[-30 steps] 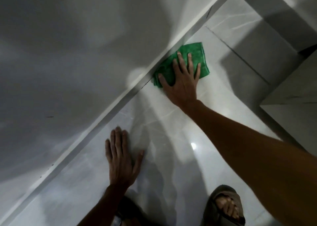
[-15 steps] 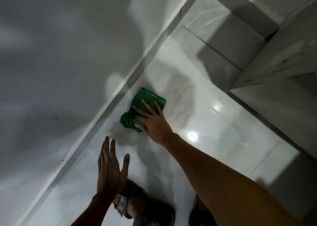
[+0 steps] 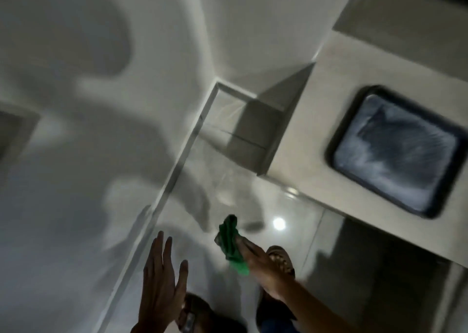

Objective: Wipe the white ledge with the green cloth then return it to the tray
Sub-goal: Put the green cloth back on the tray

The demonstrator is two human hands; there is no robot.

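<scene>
the green cloth (image 3: 231, 244) sits low in the frame, a little right of centre, bunched into a crumpled, hanging wad with soft folds; its upper tip points up and its lower corner droops beside the wrist. its colour is a bright, saturated green, the only strong colour in the dim grey scene, and its weave cannot be made out through the blur. the right hand (image 3: 260, 264) grips it, fingers curled closed around the wad, lifted clear of the glossy surface below.

the left hand (image 3: 162, 279) is at the bottom centre-left, open with fingers straight and slightly spread, thumb out to the right, holding nothing; whether it touches the wall beside it cannot be told.

the tray (image 3: 339, 140) lies at the right of the frame, well apart from the cloth: a rounded-corner rectangle with a dark raised rim and a pale, streaky, reflective bed. it rests on a flat, matte, off-white ledge (image 3: 316, 110) with a sharp squared corner.

the floor (image 3: 291, 234) between the hands and the ledge is polished, pale marble-like tile with thin grout lines and a round glare spot. a narrow, straight skirting strip (image 3: 182, 165) runs diagonally from upper centre to lower left, meeting a smooth plain wall (image 3: 101, 130) crossed by soft shadows. two feet in sandals show at the bottom edge, one under the right wrist (image 3: 281, 259).
</scene>
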